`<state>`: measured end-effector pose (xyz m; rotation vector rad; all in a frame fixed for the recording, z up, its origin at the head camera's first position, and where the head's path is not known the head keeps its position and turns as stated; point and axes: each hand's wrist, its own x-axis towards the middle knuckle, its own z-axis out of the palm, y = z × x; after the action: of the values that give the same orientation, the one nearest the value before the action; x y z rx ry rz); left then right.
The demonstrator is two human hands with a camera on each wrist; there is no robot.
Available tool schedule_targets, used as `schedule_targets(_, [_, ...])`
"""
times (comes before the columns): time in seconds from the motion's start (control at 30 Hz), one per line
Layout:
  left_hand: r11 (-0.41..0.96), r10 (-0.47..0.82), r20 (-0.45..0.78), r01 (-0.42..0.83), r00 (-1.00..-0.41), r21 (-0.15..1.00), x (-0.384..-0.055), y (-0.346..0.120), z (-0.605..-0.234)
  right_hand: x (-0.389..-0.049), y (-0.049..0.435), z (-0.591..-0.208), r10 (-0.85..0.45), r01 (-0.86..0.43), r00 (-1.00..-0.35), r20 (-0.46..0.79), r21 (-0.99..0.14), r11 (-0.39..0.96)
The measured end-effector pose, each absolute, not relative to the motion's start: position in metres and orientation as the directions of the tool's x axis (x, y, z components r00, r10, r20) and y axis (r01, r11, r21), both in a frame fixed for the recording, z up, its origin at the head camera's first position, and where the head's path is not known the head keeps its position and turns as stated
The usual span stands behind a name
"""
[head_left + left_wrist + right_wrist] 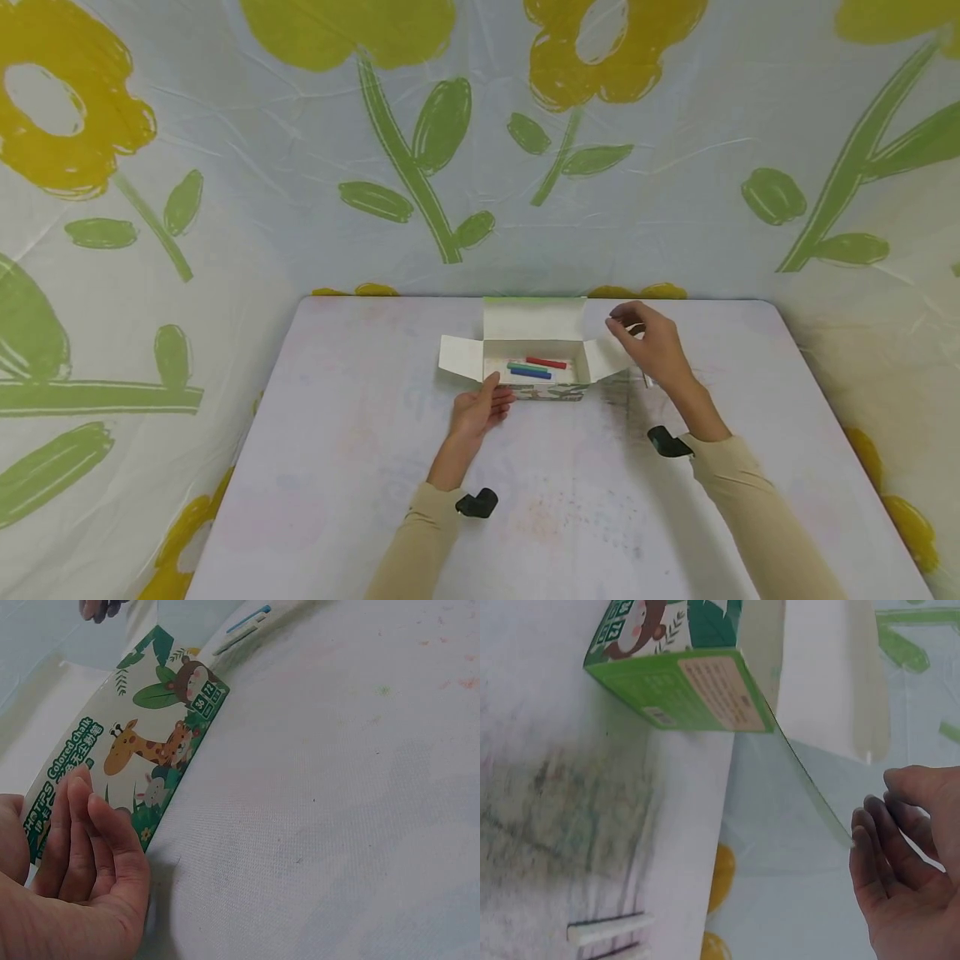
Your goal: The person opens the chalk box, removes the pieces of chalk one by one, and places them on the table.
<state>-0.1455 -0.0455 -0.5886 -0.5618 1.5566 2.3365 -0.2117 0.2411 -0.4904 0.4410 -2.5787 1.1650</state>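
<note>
An open-topped cardboard chalk box (545,392), printed with jungle animals and "Colored Chalk", stands near the back of the table. Inside lie a red chalk stick (546,362), a green one (527,367) and a blue one (531,374). My left hand (474,411) is at its front left, thumb by the rim. In the left wrist view its loosely bent fingers (116,847) overlap the printed front. Just off the right flap (606,358) hovers my right hand (656,346), fingers loosely bent, nothing between them; its fingertips look darkened in the right wrist view.
White chalk sticks (604,930) lie on the table right of the box, mostly behind the right hand in the head view. The box's left flap (461,358) and back flap (534,319) are spread out. A flower-printed cloth (675,217) surrounds the smudged table (360,450).
</note>
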Motion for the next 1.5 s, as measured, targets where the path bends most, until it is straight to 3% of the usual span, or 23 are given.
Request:
schedule_targets(0.33, [-0.385,-0.001,-0.476,-0.439,-0.879,0.812,-0.146,-0.044,-0.594,-0.217,0.208,-0.506,-0.279,-0.438,-0.899,0.337,-0.69,0.577])
schedule_targets(0.57, [-0.367,-0.003,-0.479,-0.445,-0.878,0.817,-0.146,-0.043,-0.594,-0.217,0.189,-0.515,-0.384,-0.427,-0.892,0.239,-0.726,0.54])
schedule_targets(0.87, [-0.365,0.007,-0.483,-0.452,-0.875,0.814,-0.147,-0.043,-0.592,-0.216,0.174,-0.53,-0.583,-0.477,-0.806,0.104,-0.698,0.534])
schedule_targets(1.13, [-0.371,-0.003,-0.48,-0.445,-0.877,0.815,-0.146,-0.043,-0.592,-0.221,0.161,-0.537,-0.613,-0.494,-0.79,-0.025,-0.566,0.66])
schedule_targets(1.5, [-0.378,-0.005,-0.48,-0.443,-0.877,0.813,-0.146,-0.043,-0.595,-0.231,0.154,-0.535,-0.618,-0.433,-0.764,-0.187,-0.561,0.705])
